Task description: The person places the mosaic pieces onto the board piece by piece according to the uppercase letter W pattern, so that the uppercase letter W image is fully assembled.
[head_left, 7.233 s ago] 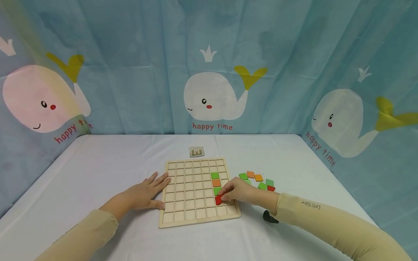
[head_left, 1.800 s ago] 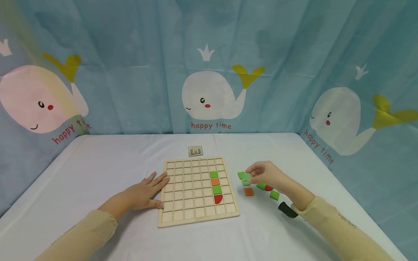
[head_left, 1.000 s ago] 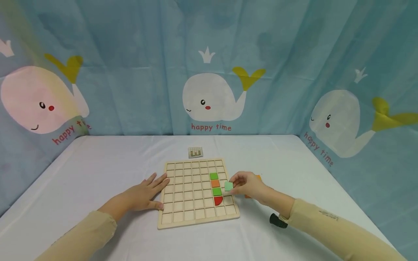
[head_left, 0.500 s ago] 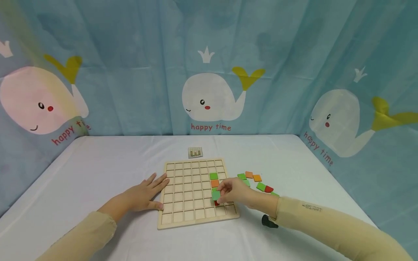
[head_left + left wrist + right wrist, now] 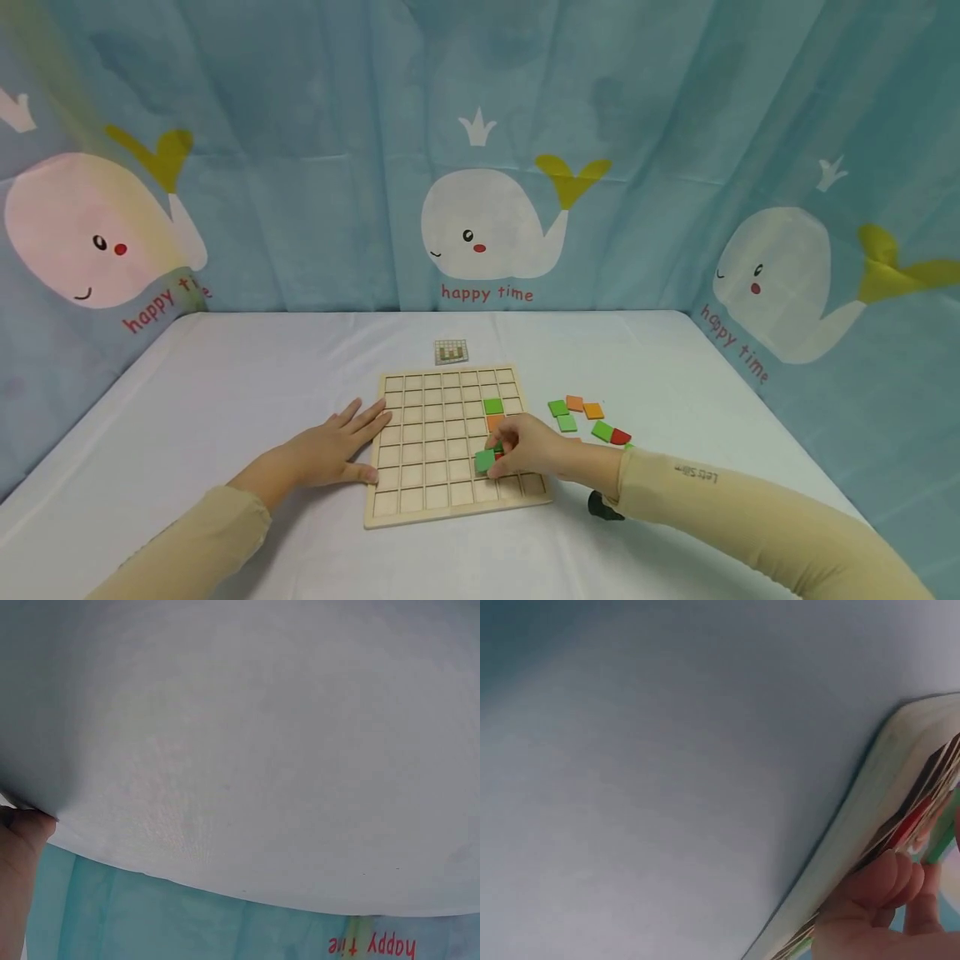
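Note:
My right hand [image 5: 528, 447] pinches a green square tile [image 5: 485, 462] between thumb and fingertips. It is just over the wooden grid board [image 5: 450, 509], left of the red round-edged tile [image 5: 910, 823], which the fingers mostly cover in the head view. Farther up that column lie a green tile [image 5: 492, 406] and an orange tile [image 5: 494, 423]; another green one is largely hidden by the fingers. In the right wrist view the held tile stands tilted at the fingertips. My left hand [image 5: 333, 446] lies flat with fingers spread, fingertips and thumb at the board's left edge.
Right of the board lie several loose tiles, among them a green one [image 5: 558, 408], an orange one [image 5: 592, 411] and a red round-edged one [image 5: 620, 437]. A small pattern card [image 5: 451, 352] lies behind the board. A black object [image 5: 603, 507] shows beneath the right wrist.
The right hand picked a green tile from the loose ones and carried it left over the board, past the column with tiles. The red tile was released in its cell earlier. Left hand stayed.

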Demonstrator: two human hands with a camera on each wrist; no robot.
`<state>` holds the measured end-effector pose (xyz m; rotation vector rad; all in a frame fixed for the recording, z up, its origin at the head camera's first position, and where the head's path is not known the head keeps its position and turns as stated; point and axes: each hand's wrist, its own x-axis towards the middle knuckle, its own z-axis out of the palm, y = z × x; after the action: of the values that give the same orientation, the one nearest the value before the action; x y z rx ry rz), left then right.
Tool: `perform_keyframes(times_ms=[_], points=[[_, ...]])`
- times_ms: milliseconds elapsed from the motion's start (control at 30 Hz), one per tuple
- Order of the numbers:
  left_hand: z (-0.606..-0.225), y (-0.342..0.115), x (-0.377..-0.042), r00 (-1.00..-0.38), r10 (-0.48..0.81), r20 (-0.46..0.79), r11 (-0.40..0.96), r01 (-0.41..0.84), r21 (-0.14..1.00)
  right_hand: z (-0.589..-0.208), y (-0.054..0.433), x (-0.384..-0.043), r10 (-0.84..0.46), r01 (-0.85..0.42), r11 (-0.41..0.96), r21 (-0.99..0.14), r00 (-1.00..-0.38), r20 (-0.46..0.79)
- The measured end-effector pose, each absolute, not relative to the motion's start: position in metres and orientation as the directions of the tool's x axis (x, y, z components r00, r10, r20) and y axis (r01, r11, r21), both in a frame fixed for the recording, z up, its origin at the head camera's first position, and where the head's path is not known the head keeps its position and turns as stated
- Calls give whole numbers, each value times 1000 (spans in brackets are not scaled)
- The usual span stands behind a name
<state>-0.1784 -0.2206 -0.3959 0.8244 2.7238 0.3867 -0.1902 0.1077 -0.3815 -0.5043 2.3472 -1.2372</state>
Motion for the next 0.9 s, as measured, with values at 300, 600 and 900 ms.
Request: perform_keyframes(times_ms=[300, 600, 900], points=[[-396, -220, -179, -804, 567, -177, 806, 497, 321, -385, 102, -193, -512, -189, 600, -777, -837, -192], [-392, -218, -177, -798, 580, -163, 797, 514, 317, -382, 100, -192, -526, -236, 621, -747, -833, -174], [-391, -217, -175, -797, 583, -161, 794, 517, 318, -380, 100, -191, -530, -220, 614, -758, -827, -189]])
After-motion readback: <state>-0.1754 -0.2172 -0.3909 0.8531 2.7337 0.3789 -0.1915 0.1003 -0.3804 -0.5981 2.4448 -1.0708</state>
